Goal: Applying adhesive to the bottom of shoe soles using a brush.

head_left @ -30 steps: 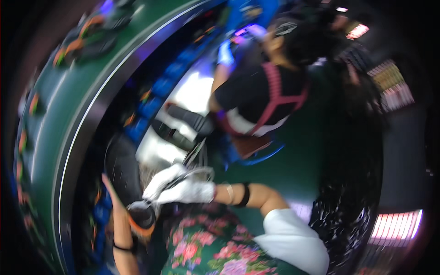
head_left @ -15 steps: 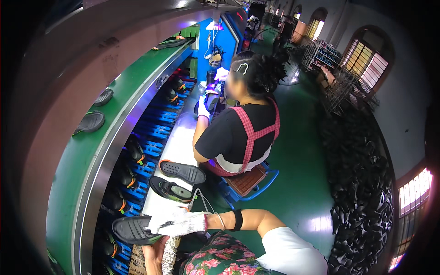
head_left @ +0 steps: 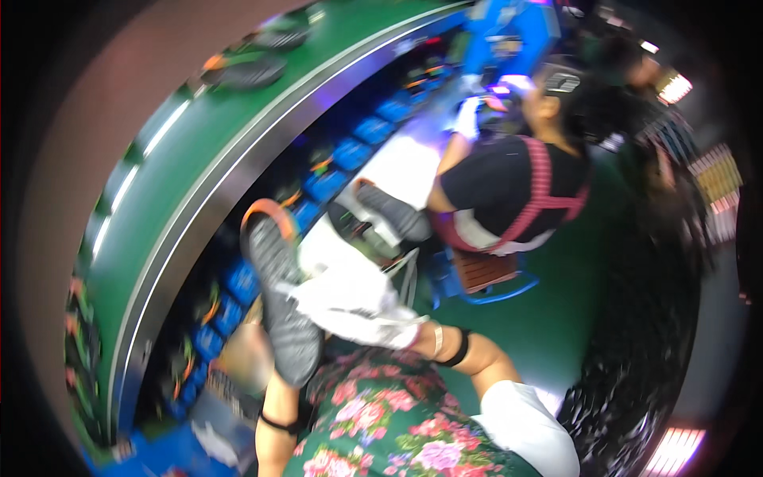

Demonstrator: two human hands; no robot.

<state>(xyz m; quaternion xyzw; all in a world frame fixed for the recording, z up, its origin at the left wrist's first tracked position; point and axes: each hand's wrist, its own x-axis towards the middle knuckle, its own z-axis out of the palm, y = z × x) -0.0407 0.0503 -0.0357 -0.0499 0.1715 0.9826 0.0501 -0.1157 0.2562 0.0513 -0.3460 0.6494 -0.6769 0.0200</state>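
A grey knit shoe [head_left: 280, 306] with an orange sole edge stands on end in front of me, toe up. My right hand [head_left: 350, 306], in a white glove, grips it across the middle from the right. My left hand [head_left: 245, 354] is bare and blurred. It sits at the shoe's lower end, partly hidden behind it, and seems to hold it there. Each of my forearms has a black band at the wrist, and my flowered clothing fills the lower edge of the view.
A curved green conveyor [head_left: 199, 159] carries dark shoes [head_left: 246, 71] on the left. Blue trays [head_left: 238, 282] run below it. More shoes [head_left: 393, 213] lie on a white table [head_left: 409, 163]. A co-worker [head_left: 509, 191] in black sits on a blue stool [head_left: 489, 278] just ahead.
The view has swung and blurred. The grey shoe has come up from lying low and flat to standing upright, with my gloved right hand now across its middle.
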